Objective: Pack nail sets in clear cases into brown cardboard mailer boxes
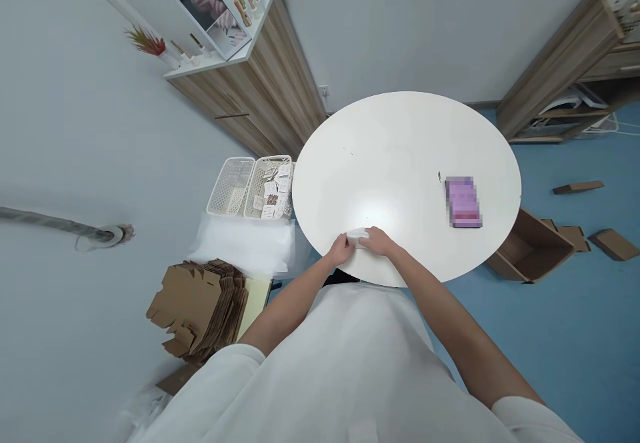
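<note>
A small white wrapped bundle (358,235) is held between my two hands, just above the near edge of the white round table (400,130). My left hand (341,248) pinches its left end, fingers closed. On the other side, my right hand (377,240) has its fingers closed round the right end. What is inside the bundle cannot be made out. A purple box-like item (463,202), blurred by large pixels, lies on the right part of the table, with a tiny dark mark beside it.
Left of the table are two white baskets (230,186), one with small cards, then white sheeting (245,243) and stacked flat cardboard (193,303). An open cardboard box (537,250) stands on the floor at right. Wooden cabinets flank the back.
</note>
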The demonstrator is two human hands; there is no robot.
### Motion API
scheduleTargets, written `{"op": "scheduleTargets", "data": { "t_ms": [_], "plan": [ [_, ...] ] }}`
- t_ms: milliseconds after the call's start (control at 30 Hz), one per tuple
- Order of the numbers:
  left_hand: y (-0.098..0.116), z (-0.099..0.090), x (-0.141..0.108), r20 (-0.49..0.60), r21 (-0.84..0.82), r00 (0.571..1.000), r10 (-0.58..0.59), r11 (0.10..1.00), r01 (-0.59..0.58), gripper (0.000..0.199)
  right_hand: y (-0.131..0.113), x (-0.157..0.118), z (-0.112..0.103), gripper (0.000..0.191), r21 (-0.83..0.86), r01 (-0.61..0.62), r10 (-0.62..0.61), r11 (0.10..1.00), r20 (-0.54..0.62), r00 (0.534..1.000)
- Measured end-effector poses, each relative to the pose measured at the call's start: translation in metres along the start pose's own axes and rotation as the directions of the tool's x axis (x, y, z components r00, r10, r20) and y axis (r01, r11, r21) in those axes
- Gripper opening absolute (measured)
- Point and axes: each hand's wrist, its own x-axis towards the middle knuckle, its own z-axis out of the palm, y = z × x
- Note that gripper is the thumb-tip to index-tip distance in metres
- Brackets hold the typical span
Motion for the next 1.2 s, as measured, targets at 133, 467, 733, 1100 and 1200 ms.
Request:
{"op": "scheduleTargets", "data": {
  "t_ms": [133,467,733,1100,1200],
  "plan": [
    [-0.006,0.003,0.003,-0.024,0.023,1.0,0.016,1.0,-0.016,0.019,0.002,0.0,0.007,0.034,0.099,-0.045,0.055,0.994,-0.102,0.993],
    [-0.005,0.007,0.001,-0.048,0.099,0.998,-0.044,0.994,0.048,0.029,0.0,-0.003,0.039,0.06,0.017,-0.135,0.133,0.991,-0.331,0.934],
    [0.001,0.01,-0.002,-0.199,0.044,0.952,-0.234,0.968,0.247,0.048,0.001,-0.016,0.043,0.042,0.035,-0.155,0.154,0.987,-0.459,0.875],
    [-0.002,0.013,-0.001,-0.208,-0.081,0.956,-0.209,0.977,0.196,0.026,0.01,-0.035,0.045,0.041,0.235,-0.033,0.118,0.971,-0.355,0.927],
    [-0.006,0.012,-0.001,-0.209,-0.126,0.961,-0.181,0.979,0.158,0.017,0.006,-0.036,0.046,0.044,0.331,-0.065,0.182,0.941,-0.336,0.924]
  ]
}}
